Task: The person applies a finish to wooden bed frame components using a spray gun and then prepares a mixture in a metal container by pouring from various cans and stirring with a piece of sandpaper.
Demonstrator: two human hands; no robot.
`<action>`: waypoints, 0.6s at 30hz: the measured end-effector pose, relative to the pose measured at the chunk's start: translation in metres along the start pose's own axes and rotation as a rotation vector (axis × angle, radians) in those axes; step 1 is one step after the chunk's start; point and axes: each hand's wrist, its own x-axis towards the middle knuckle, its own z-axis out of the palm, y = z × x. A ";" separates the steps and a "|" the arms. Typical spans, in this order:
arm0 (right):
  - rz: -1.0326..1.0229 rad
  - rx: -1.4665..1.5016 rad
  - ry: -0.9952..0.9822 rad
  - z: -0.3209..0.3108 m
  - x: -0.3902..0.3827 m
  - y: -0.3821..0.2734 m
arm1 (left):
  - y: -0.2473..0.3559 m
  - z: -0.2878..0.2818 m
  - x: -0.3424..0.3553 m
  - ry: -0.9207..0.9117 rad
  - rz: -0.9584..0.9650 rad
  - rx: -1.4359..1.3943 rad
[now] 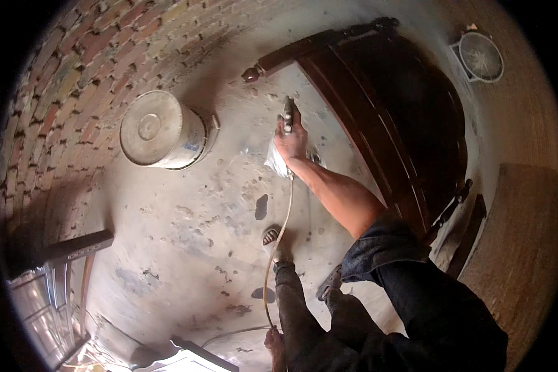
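My right hand point(292, 141) grips a metal spray gun point(289, 111) with a pale, wrapped cup point(274, 160) at its side, held out over the stained floor. A thin hose point(286, 217) runs down from the gun to my left hand point(274, 344), which is closed round it at the lower edge. Just right of the gun stands a dark reddish-brown glossy wooden panel point(397, 113) with turned end posts, most likely a bed board.
A lidded white bucket point(163, 131) stands left, by a brick wall point(68, 93). Dark wooden frames point(73, 245) sit lower left. A white fan-like object point(480, 57) is upper right, near a brown wall point(521, 229). Another hose point(229, 335) crosses the floor behind my feet.
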 end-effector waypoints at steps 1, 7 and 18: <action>0.033 -0.033 0.019 -0.010 -0.006 0.011 | 0.013 -0.005 -0.006 -0.005 -0.033 0.035; 0.097 0.065 0.215 -0.115 -0.090 0.063 | 0.015 -0.028 -0.022 0.015 -0.148 -0.005; 0.549 -0.048 0.273 -0.332 -0.316 0.189 | -0.116 -0.091 0.033 -0.236 0.036 0.283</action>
